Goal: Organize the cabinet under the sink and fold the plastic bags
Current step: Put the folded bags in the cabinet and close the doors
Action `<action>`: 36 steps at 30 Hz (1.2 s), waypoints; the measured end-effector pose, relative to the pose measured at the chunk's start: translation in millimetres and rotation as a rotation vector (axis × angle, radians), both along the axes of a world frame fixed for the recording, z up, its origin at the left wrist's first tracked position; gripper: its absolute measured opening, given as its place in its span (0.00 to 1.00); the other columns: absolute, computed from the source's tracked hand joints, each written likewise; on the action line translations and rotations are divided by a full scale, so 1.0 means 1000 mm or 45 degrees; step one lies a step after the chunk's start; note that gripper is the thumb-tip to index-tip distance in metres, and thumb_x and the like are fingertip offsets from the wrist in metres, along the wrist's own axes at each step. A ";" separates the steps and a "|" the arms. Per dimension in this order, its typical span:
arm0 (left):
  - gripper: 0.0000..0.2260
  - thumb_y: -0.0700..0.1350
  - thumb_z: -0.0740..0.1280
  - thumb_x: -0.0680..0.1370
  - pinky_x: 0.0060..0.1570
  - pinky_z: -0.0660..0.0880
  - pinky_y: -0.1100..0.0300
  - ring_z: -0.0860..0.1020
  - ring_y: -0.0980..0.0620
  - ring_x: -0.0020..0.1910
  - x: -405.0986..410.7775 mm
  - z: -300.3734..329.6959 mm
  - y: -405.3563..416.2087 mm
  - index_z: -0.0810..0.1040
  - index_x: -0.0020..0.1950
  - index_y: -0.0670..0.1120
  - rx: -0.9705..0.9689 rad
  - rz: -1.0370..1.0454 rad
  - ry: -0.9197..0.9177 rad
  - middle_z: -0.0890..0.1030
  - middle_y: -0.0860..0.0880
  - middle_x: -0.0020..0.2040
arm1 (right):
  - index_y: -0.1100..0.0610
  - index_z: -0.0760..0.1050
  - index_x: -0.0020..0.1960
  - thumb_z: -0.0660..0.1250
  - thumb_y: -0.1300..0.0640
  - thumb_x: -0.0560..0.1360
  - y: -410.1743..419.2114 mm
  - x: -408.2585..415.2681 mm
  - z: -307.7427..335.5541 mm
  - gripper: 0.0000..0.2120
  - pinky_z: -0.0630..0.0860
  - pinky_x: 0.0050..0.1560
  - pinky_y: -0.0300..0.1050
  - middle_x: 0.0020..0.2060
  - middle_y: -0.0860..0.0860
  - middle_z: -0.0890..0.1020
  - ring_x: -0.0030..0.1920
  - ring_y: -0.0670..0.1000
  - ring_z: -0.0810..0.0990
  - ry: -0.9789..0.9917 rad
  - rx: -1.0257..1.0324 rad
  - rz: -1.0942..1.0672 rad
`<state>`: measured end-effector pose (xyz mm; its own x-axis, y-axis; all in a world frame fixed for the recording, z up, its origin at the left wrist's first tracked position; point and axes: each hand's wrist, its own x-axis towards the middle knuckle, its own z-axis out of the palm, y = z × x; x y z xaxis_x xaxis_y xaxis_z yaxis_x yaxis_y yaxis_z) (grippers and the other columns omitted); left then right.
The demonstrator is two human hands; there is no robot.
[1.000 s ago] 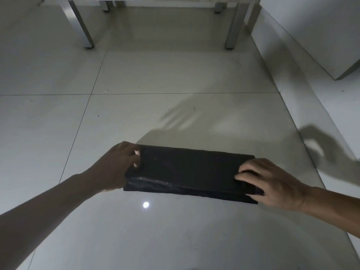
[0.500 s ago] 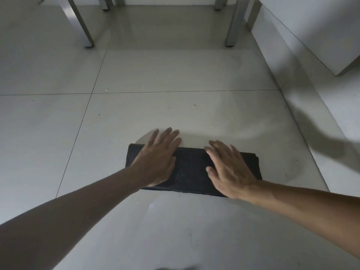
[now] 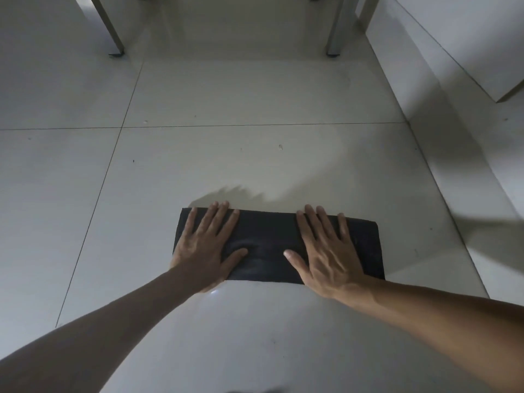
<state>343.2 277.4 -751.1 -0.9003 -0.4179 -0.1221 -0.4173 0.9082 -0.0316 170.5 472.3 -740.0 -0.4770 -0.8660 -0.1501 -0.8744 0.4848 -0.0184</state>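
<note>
Both hands have slid apart since half a second ago. Back then they lay close together near the middle of the black plastic bag; now the left hand sits on its left end and the right hand sits toward its right end, with a bare strip of bag between the two thumbs. A second ago the hands were curled at the two ends of the bag, and now they lie flat. The view has also moved in closer, and the bag looks flatter.

The bag is folded into a long, thin rectangle. It lies on the floor just in front of the person. It is dark and dull, with small wrinkles near the middle.

The fingers of the left hand are straight and spread, pressing down on the bag, with the tips at its far edge. The right hand's fingers are straight and spread too, pressing down, grasping nothing.

The floor is made of big, pale, shiny square tiles with thin dark lines between them. Two grey metal legs stand farther back. A pale cabinet stands at the right.
</note>
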 end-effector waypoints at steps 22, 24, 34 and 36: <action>0.35 0.65 0.40 0.78 0.75 0.53 0.44 0.53 0.46 0.78 -0.022 0.003 0.009 0.54 0.78 0.44 0.089 -0.082 0.025 0.55 0.44 0.78 | 0.61 0.52 0.79 0.41 0.33 0.79 0.005 -0.012 -0.004 0.39 0.49 0.76 0.63 0.78 0.57 0.54 0.78 0.57 0.52 -0.058 0.005 -0.004; 0.36 0.66 0.42 0.78 0.74 0.53 0.45 0.56 0.45 0.77 -0.012 0.002 0.000 0.57 0.78 0.44 0.103 -0.009 0.045 0.58 0.45 0.78 | 0.60 0.49 0.79 0.39 0.32 0.78 0.021 -0.027 -0.004 0.40 0.48 0.76 0.63 0.79 0.56 0.53 0.78 0.56 0.51 -0.045 0.044 -0.064; 0.28 0.56 0.66 0.71 0.62 0.63 0.46 0.65 0.42 0.63 0.007 0.023 -0.055 0.69 0.68 0.46 0.431 0.439 0.223 0.69 0.44 0.61 | 0.49 0.71 0.65 0.72 0.34 0.62 0.038 -0.090 0.033 0.36 0.65 0.65 0.53 0.53 0.47 0.75 0.60 0.52 0.71 -0.386 0.000 -0.317; 0.19 0.49 0.74 0.69 0.61 0.61 0.51 0.64 0.45 0.62 -0.001 0.034 -0.066 0.74 0.58 0.50 0.556 0.475 0.135 0.68 0.48 0.57 | 0.48 0.74 0.58 0.78 0.42 0.61 0.029 -0.098 0.044 0.28 0.68 0.61 0.53 0.51 0.45 0.74 0.57 0.50 0.72 -0.501 0.110 -0.392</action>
